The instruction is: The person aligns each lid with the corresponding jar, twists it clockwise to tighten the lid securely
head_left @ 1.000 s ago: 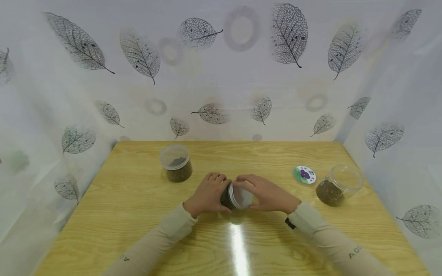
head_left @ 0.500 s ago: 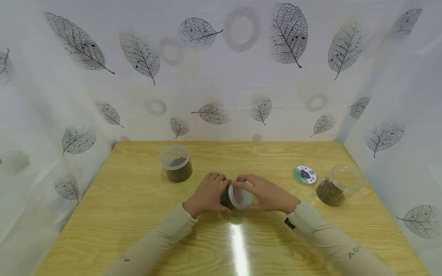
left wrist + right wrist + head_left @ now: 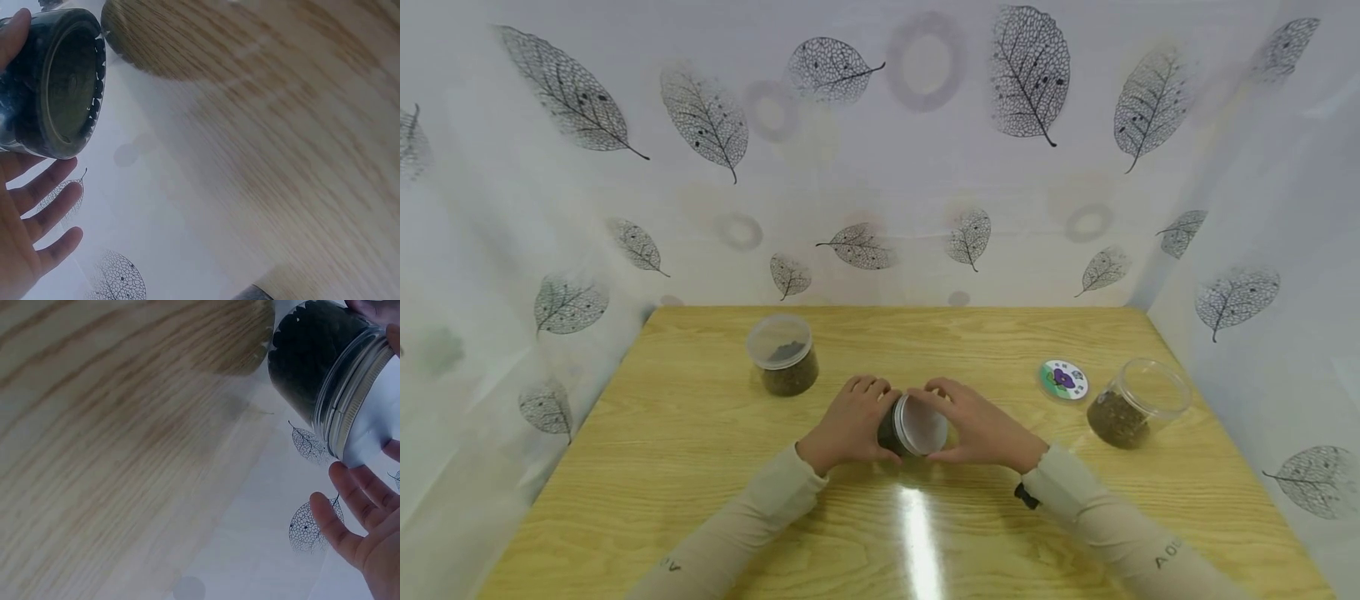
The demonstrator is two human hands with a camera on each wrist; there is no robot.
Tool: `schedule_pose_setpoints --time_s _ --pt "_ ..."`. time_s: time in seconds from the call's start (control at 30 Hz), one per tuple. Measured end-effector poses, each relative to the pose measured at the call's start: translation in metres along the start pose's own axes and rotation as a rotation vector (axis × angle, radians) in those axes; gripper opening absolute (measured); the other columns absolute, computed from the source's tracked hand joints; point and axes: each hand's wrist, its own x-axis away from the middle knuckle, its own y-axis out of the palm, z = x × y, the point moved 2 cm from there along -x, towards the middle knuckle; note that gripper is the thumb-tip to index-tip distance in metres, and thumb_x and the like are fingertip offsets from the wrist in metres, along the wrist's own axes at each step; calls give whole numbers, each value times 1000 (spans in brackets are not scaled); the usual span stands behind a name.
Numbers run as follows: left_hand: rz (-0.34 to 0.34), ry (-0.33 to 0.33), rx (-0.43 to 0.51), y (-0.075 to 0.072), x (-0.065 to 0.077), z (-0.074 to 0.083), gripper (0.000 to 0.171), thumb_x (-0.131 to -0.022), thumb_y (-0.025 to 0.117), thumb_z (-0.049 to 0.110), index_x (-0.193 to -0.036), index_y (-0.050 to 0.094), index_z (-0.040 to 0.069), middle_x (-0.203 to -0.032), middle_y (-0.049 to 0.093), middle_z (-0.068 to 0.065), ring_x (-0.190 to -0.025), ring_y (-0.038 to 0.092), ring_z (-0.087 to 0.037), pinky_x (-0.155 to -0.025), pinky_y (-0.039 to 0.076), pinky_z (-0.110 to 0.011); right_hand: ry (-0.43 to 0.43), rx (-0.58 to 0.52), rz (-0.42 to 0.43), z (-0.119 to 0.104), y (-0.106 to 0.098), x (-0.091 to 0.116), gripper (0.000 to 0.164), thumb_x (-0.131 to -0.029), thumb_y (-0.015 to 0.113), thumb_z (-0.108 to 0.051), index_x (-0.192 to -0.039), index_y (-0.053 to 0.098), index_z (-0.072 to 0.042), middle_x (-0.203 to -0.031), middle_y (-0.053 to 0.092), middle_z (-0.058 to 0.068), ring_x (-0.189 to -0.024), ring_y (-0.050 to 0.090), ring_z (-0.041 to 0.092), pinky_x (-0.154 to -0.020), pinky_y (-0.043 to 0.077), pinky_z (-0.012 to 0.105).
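Observation:
Above the table, both hands hold a clear jar (image 3: 889, 432) with dark contents, tilted so that its lid (image 3: 927, 425) faces right. My left hand (image 3: 854, 421) grips the jar's body, and in the left wrist view the jar's round base (image 3: 72, 84) shows, thumb above it and fingers below. At the other end my right hand (image 3: 987, 423) grips the lid's rim, its thumb at the lower edge and its fingers at the upper. The right wrist view shows the lid's pale top and ridged silvery rim (image 3: 350, 403).
A clear jar (image 3: 790, 377) part-filled with brown stuff and a dark lump stands at the back left. At the right is a jar (image 3: 1118, 421) of brown bits without a lid. Beside it lies a round lid (image 3: 1063, 380) with a purple flower print.
My right hand has shifted slightly round the lid: its thumb has slid left along the lower edge and its upper fingers have spread. My left hand and the jar have stayed put.

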Motion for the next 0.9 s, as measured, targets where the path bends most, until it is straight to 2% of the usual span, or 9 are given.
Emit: schedule_pose_setpoints --time_s 0.17,0.43,0.63,0.9 --pt "1 4 -14 1 0 0 95 -51 73 75 -121 56 15 -107 56 0 -105 54 -20 -95 45 -39 33 -31 31 -2 4 1 89 -67 82 -43 -141 41 -14 -122 50 7 -107 53 19 -85 51 36" --pt "-1 2 -41 1 2 2 95 -50 72 76 -121 56 15 -109 57 0 -106 54 -20 -95 44 -39 131 -110 21 -4 10 4 88 -68 81 -44 -141 41 -13 -122 48 5 -109 51 18 -82 52 34" --pt "0 -9 -46 1 1 2 97 -50 72 77 -122 56 15 -110 58 0 -106 54 -20 -95 44 -39 184 -92 21 -8 10 5 87 -70 79 -46 -140 42 -12 -121 47 6 -109 52 18 -83 53 33" --pt "6 -23 -43 1 1 2 97 -48 71 78 -121 56 15 -108 59 1 -102 56 -20 -92 46 -38 205 -89 25 -10 10 5 87 -71 78 -48 -141 42 -11 -118 48 5 -107 53 17 -82 53 32"
